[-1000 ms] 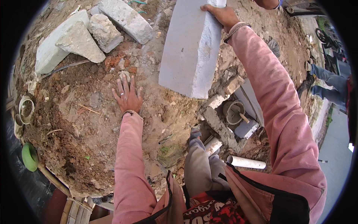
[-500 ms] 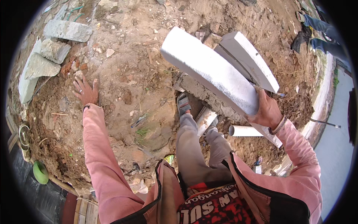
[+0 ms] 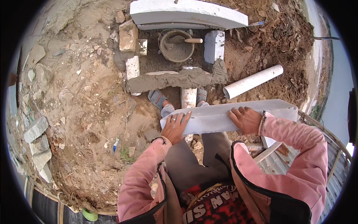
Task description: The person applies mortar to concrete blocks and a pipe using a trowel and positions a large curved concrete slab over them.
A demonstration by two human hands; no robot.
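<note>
A long white lightweight concrete block [image 3: 212, 117] lies crosswise in front of my legs, held in both hands. My left hand [image 3: 176, 127] grips it near its left end, with fingers over the top edge. Farther right, my right hand [image 3: 244, 120] is closed over the same block, its fingers curled on the upper face. Beyond the block, a bed of wet mortar [image 3: 179, 78] runs across a low wall. Past that stands a bucket [image 3: 163, 48] of grey mortar with a wooden-handled trowel [image 3: 193, 40] resting in it.
White blocks [image 3: 186, 13] border the far side of the bucket, and a shorter block [image 3: 214, 46] stands right of it. A white pipe [image 3: 253, 81] lies on the soil at right. Broken stone slabs [image 3: 36, 129] sit at left. My sandalled feet [image 3: 157, 99] are below the mortar.
My left hand has come from the ground at left onto the block. The block has moved nearer my body and turned crosswise. The view has shifted, bringing the bucket and mortar bed into sight.
</note>
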